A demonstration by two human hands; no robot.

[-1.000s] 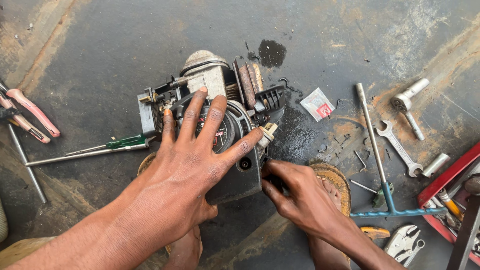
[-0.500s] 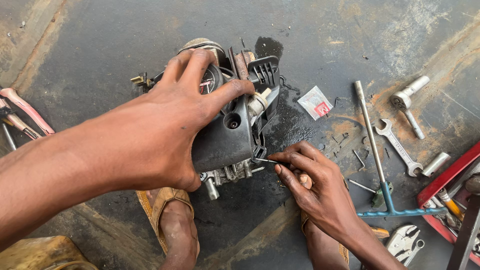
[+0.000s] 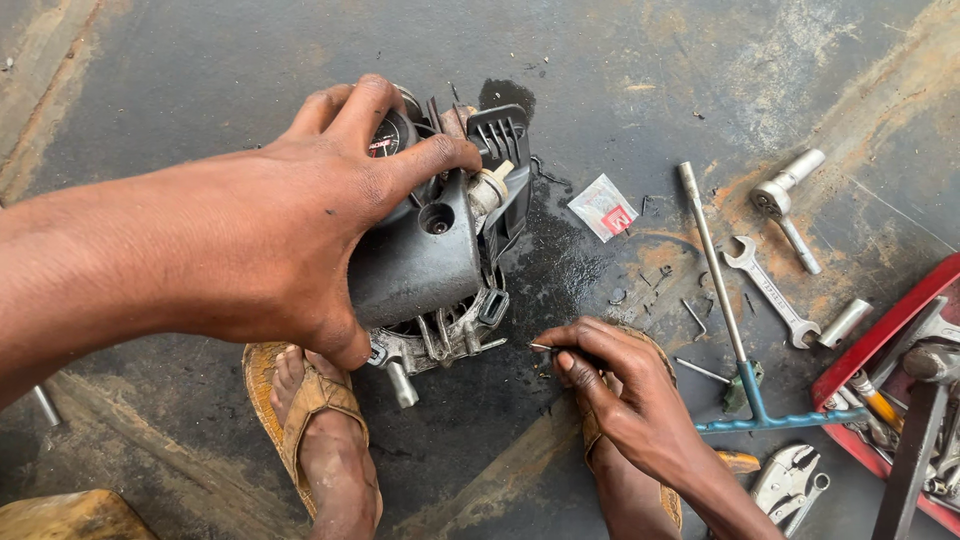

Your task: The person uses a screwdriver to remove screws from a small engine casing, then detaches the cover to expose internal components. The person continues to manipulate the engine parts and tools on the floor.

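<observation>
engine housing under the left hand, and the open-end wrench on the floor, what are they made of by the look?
Engine housing: probably cast metal or moulded plastic, dark grey with a dull matte sheen; the look leaves it open. Open-end wrench: steel, likely plated, bright silvery with light glints. The left hand grips the housing.

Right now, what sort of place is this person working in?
Probably a small repair workshop, working on the ground. The left hand grips a small engine on an oil-stained floor, with an open-end spanner, a T-handle wrench and a red toolbox nearby.

Left hand (image 3: 330,215) spread, clasping downward; right hand (image 3: 625,385) pinched, fingers curled.
</observation>
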